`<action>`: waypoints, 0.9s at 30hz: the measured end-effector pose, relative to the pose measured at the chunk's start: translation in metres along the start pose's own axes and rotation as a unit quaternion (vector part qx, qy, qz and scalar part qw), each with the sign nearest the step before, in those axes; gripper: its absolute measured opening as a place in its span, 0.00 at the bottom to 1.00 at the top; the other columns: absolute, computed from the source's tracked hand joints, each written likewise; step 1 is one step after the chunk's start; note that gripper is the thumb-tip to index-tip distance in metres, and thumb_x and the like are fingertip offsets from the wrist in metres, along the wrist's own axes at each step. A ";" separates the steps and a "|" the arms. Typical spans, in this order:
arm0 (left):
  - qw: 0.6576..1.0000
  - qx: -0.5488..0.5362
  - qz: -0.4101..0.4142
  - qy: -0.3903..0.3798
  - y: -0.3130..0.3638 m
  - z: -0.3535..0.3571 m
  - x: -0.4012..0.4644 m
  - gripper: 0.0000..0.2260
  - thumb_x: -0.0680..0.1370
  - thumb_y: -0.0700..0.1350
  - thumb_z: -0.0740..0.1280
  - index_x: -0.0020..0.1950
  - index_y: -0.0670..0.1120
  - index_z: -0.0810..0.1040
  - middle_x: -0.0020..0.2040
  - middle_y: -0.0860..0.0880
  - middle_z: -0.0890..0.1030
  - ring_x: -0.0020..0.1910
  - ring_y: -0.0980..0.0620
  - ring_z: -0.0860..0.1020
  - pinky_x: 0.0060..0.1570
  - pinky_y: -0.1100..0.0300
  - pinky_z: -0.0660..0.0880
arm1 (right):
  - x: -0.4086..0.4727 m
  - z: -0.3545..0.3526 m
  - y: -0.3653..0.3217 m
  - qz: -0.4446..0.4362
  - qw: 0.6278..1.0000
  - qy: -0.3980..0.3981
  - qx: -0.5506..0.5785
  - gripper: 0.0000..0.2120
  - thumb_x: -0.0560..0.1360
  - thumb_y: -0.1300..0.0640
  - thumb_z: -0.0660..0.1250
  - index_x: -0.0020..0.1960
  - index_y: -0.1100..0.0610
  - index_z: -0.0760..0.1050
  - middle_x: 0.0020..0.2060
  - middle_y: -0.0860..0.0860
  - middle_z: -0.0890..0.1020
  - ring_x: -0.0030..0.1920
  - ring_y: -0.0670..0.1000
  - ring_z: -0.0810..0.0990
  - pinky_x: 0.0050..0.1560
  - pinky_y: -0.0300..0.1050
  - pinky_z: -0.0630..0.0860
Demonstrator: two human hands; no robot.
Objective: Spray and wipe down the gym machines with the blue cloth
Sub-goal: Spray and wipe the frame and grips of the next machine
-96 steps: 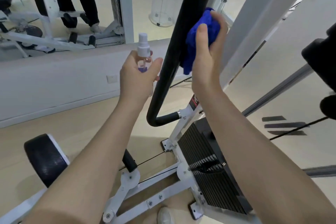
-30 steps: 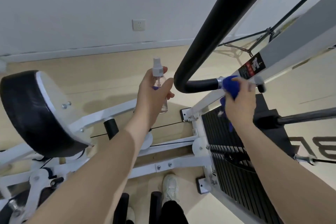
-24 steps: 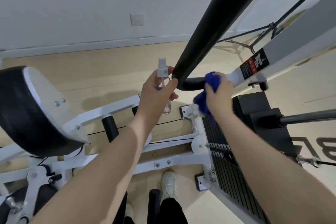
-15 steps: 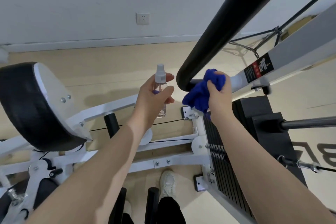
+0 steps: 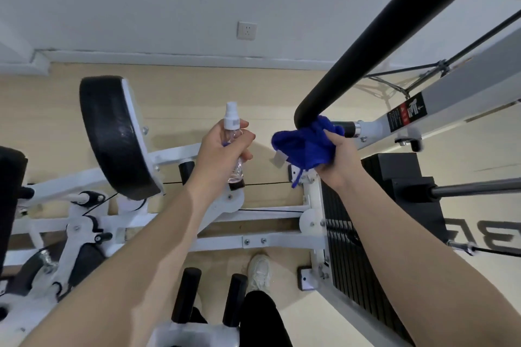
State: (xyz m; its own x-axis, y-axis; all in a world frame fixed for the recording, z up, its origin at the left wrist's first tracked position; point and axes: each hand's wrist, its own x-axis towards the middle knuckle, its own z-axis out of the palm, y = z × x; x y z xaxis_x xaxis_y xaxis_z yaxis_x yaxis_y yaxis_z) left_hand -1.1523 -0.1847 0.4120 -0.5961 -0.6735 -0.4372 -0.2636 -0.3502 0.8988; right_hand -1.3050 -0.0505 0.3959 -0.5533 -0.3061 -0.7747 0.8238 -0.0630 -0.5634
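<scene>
A thick black padded bar (image 5: pixel 394 34) of the white gym machine slants down from the top right to a bend at centre. My right hand (image 5: pixel 337 159) grips the bunched blue cloth (image 5: pixel 306 146) just under that bend, the cloth touching the bar's lower curve. My left hand (image 5: pixel 220 149) holds a small clear spray bottle (image 5: pixel 233 138) with a white nozzle, upright, left of the cloth and apart from the bar.
A round black pad (image 5: pixel 112 135) on a white arm stands at left. The black weight stack (image 5: pixel 366 248) sits under my right forearm, with a steel rod (image 5: pixel 476 187) pointing right. White frame rails (image 5: pixel 253 239), cables and my shoe (image 5: pixel 259 273) lie below. A wall socket (image 5: pixel 247 30) is ahead.
My right hand wiped the cloth down the black bar from high up to its lower bend, then along the short horizontal end and back. The left hand kept holding the bottle.
</scene>
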 end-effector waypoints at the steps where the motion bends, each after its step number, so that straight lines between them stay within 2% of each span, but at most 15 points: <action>1: 1.000 0.006 0.003 0.001 0.005 -0.004 -0.005 0.07 0.76 0.38 0.67 0.48 0.50 0.76 0.38 0.47 0.76 0.28 0.57 0.75 0.34 0.66 0.74 | -0.005 -0.003 0.002 0.018 1.000 -0.005 0.005 0.19 0.76 0.59 0.63 0.66 0.55 0.67 0.56 0.57 0.80 0.53 0.58 0.79 0.52 0.53 0.77; 3: 1.000 0.019 0.002 -0.004 0.015 -0.013 -0.017 0.08 0.76 0.36 0.65 0.48 0.50 0.76 0.35 0.49 0.74 0.28 0.57 0.74 0.35 0.65 0.74 | -0.019 -0.005 0.013 0.049 0.997 -0.019 -0.049 0.19 0.75 0.55 0.64 0.65 0.55 0.69 0.57 0.58 0.80 0.55 0.59 0.79 0.57 0.58 0.75; 4: 0.999 0.029 -0.001 -0.014 0.020 -0.020 -0.026 0.09 0.76 0.35 0.64 0.47 0.50 0.76 0.35 0.50 0.74 0.28 0.57 0.74 0.34 0.64 0.74 | -0.030 -0.001 0.022 0.061 0.994 -0.024 -0.087 0.18 0.75 0.53 0.65 0.63 0.56 0.70 0.56 0.57 0.81 0.54 0.58 0.79 0.58 0.57 0.74; 6: 0.996 0.070 -0.001 -0.055 0.027 -0.030 -0.046 0.10 0.75 0.35 0.64 0.47 0.50 0.76 0.33 0.51 0.74 0.28 0.56 0.74 0.35 0.63 0.75 | -0.050 0.011 0.040 0.064 0.988 -0.030 -0.140 0.18 0.75 0.48 0.65 0.61 0.56 0.72 0.53 0.56 0.82 0.51 0.55 0.80 0.56 0.52 0.74; 9: 0.987 0.109 0.010 -0.116 0.029 -0.050 -0.076 0.08 0.75 0.37 0.65 0.47 0.50 0.76 0.33 0.50 0.75 0.30 0.53 0.75 0.40 0.57 0.76 | -0.076 0.030 0.067 0.041 0.987 -0.047 -0.151 0.24 0.75 0.40 0.62 0.61 0.58 0.74 0.50 0.57 0.83 0.47 0.55 0.81 0.52 0.50 0.76; 12: 0.989 0.090 0.016 -0.118 0.027 -0.076 -0.101 0.06 0.76 0.39 0.66 0.48 0.49 0.76 0.33 0.49 0.75 0.30 0.53 0.74 0.40 0.55 0.75 | -0.102 0.039 0.088 0.025 0.982 -0.093 -0.160 0.26 0.75 0.37 0.60 0.59 0.58 0.74 0.45 0.56 0.82 0.43 0.55 0.81 0.46 0.47 0.77; 14: 0.990 0.079 0.021 -0.114 0.026 -0.089 -0.118 0.04 0.77 0.40 0.66 0.47 0.48 0.75 0.33 0.49 0.75 0.29 0.53 0.74 0.37 0.58 0.74 | -0.121 0.037 0.099 0.010 0.978 -0.115 -0.175 0.26 0.76 0.38 0.60 0.59 0.59 0.74 0.44 0.56 0.82 0.42 0.54 0.81 0.46 0.47 0.77; 16: 0.991 0.064 0.023 -0.112 0.027 -0.098 -0.134 0.02 0.78 0.43 0.65 0.46 0.46 0.75 0.34 0.50 0.75 0.29 0.53 0.74 0.35 0.59 0.74 | -0.141 0.035 0.109 0.002 0.977 -0.115 -0.182 0.24 0.76 0.38 0.59 0.51 0.59 0.76 0.38 0.54 0.82 0.37 0.52 0.81 0.42 0.45 0.76; 19: 0.992 0.015 -0.007 -0.125 0.025 -0.103 -0.156 0.10 0.81 0.48 0.61 0.49 0.42 0.74 0.34 0.48 0.74 0.28 0.51 0.73 0.33 0.59 0.72 | -0.171 0.036 0.116 -0.019 0.973 -0.075 -0.215 0.22 0.77 0.38 0.58 0.44 0.56 0.76 0.32 0.52 0.82 0.34 0.51 0.79 0.37 0.43 0.75; 22: 0.989 -0.029 -0.036 -0.143 0.017 -0.099 -0.183 0.14 0.80 0.52 0.60 0.48 0.42 0.75 0.32 0.46 0.74 0.28 0.50 0.71 0.33 0.59 0.71 | -0.195 0.033 0.118 -0.045 0.969 -0.035 -0.242 0.17 0.74 0.41 0.63 0.45 0.55 0.77 0.37 0.53 0.82 0.39 0.52 0.79 0.45 0.47 0.77; 24: 0.989 -0.032 -0.034 -0.141 0.008 -0.096 -0.203 0.13 0.81 0.51 0.58 0.49 0.42 0.75 0.33 0.46 0.74 0.28 0.51 0.72 0.34 0.59 0.71 | -0.206 0.026 0.125 -0.069 0.959 -0.044 -0.271 0.13 0.75 0.45 0.64 0.45 0.55 0.78 0.40 0.54 0.83 0.44 0.54 0.80 0.52 0.50 0.76; 27: 0.994 -0.017 -0.023 -0.104 0.000 -0.094 -0.230 0.13 0.82 0.50 0.57 0.49 0.43 0.75 0.35 0.46 0.74 0.29 0.51 0.72 0.35 0.60 0.72 | -0.221 0.021 0.139 -0.095 0.944 -0.088 -0.302 0.11 0.77 0.52 0.61 0.42 0.56 0.77 0.40 0.55 0.81 0.44 0.56 0.77 0.51 0.50 0.75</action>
State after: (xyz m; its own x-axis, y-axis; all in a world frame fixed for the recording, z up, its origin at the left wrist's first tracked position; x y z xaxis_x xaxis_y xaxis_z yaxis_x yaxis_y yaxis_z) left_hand -0.9438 -0.0906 0.5095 -0.7288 -0.5091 -0.4579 -0.2693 -0.4016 0.8753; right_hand -1.0660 -0.0111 0.4950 -0.6105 -0.5007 -0.6137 0.4613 0.4051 -0.7894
